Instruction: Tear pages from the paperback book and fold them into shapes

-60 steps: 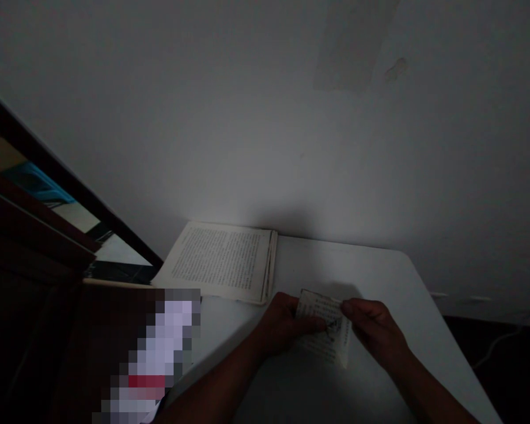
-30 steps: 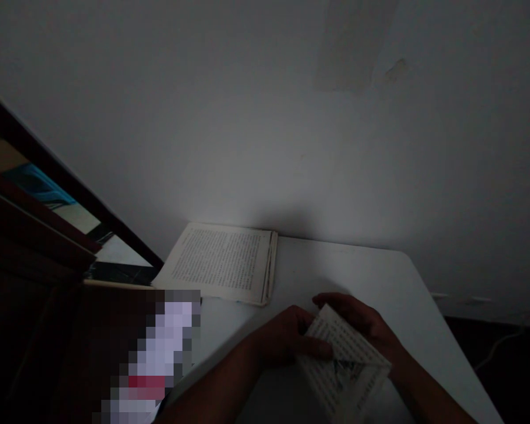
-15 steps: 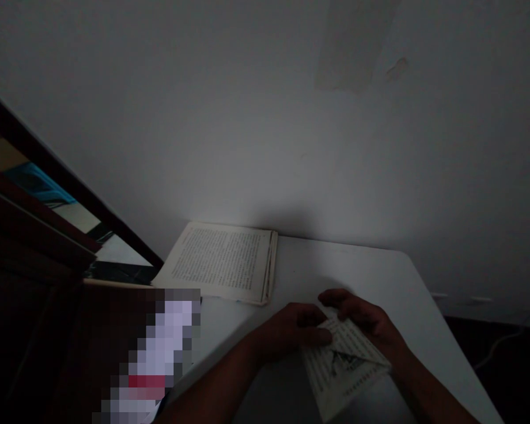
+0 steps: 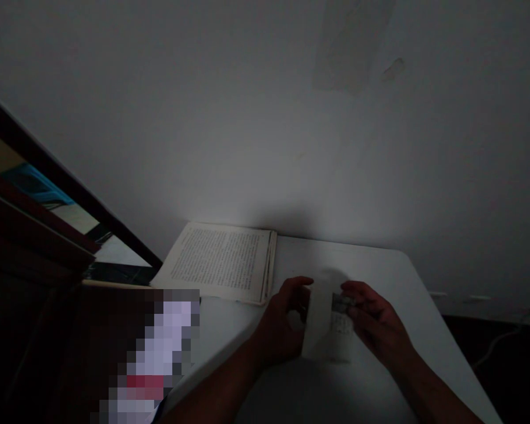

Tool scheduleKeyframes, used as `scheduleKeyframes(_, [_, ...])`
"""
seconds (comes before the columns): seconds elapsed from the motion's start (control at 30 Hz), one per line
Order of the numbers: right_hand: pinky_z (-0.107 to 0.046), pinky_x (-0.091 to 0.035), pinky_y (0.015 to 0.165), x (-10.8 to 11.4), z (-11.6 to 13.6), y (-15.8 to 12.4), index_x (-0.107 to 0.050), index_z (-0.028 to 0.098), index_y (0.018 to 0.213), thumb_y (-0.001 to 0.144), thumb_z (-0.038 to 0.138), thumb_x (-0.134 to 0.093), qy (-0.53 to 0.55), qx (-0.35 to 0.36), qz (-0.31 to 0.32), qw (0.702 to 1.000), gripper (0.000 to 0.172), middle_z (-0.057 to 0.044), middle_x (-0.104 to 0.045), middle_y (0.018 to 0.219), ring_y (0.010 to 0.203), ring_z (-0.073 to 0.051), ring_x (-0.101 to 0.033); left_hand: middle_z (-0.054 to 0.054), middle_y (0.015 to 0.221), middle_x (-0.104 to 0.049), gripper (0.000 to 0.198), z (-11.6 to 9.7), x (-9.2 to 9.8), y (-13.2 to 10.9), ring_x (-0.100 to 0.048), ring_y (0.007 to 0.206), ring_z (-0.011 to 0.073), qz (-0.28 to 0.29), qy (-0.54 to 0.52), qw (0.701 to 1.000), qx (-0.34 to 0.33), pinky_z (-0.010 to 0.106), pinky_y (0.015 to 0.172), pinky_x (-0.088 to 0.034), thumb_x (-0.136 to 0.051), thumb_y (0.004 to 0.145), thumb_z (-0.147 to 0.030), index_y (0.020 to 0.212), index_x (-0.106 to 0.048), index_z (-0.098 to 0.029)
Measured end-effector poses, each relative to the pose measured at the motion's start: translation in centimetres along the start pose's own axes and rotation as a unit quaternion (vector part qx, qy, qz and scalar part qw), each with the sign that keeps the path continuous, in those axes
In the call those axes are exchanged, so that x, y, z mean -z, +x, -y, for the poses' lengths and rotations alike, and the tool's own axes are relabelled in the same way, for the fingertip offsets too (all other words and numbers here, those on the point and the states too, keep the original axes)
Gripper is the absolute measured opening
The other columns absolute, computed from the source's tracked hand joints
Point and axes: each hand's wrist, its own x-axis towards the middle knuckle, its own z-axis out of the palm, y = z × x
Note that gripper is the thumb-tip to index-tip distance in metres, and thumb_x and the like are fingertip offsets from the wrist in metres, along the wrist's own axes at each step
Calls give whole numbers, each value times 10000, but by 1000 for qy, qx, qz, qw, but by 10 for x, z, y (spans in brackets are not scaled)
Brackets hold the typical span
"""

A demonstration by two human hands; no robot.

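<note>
Between my hands, above the white table [image 4: 357, 259], is a folded sheet of printed paper [image 4: 318, 330]. A pale blank face fills its left part, and print with a dark picture shows on its right part. My left hand [image 4: 285, 324] is at its left edge with the fingers curled around it; part of the thumb and fingertips is hidden. My right hand [image 4: 377, 324] pinches the right edge between thumb and fingers. Dim light blurs the fold lines.
A stack of printed pages [image 4: 221, 262] lies at the table's back left, against the wall [image 4: 229, 118]. A pixelated patch [image 4: 159, 347] covers something left of the table. Dark wooden furniture [image 4: 35, 247] stands at far left, and a pale cable [image 4: 497, 341] hangs at right.
The paper has been turned over or turned round: its printed triangular flap no longer shows, and a blank face does. My left hand has risen slightly, and both hands have regripped.
</note>
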Motion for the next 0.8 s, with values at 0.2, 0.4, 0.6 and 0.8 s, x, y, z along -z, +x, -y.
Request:
scheduleKeyframes(0.2, [-250, -435, 654, -7, 5, 1, -581, 260, 1048, 709, 219, -715, 46, -5, 6, 999, 367, 12, -595, 778, 697, -135, -556, 23, 816, -559, 442, 0, 6, 1, -524, 662, 110, -4, 104, 987, -120, 209, 592, -432, -648, 707, -126, 1120, -514, -208])
scheduleKeyframes(0.4, [-244, -444, 583, -7, 8, 0, -579, 260, 1034, 701, 217, -714, 79, -45, 6, 996, 362, 13, -582, 774, 673, -143, -573, 53, 828, -584, 225, -4, 6, 2, -531, 657, 118, 39, 147, 979, -134, 226, 594, -431, -630, 705, -142, 929, -620, -158])
scheduleKeyframes(0.6, [-248, -484, 617, -3, 6, 1, -575, 295, 1067, 790, 297, -629, 82, -43, -36, 995, 283, -4, -617, 911, 697, -135, -595, 41, 837, -601, 261, -1, 9, 2, -572, 710, 134, -65, 169, 974, -133, 228, 622, -466, -634, 687, -124, 943, -621, -175])
scheduleKeyframes(0.8, [-260, -516, 696, 0, 4, -3, -625, 294, 1020, 780, 302, -650, -53, 71, -26, 996, 241, -22, -681, 879, 777, -163, -631, 30, 874, -599, 263, 3, 11, 4, -587, 704, 118, -175, 136, 970, -96, 210, 595, -490, -617, 691, -93, 941, -616, -176])
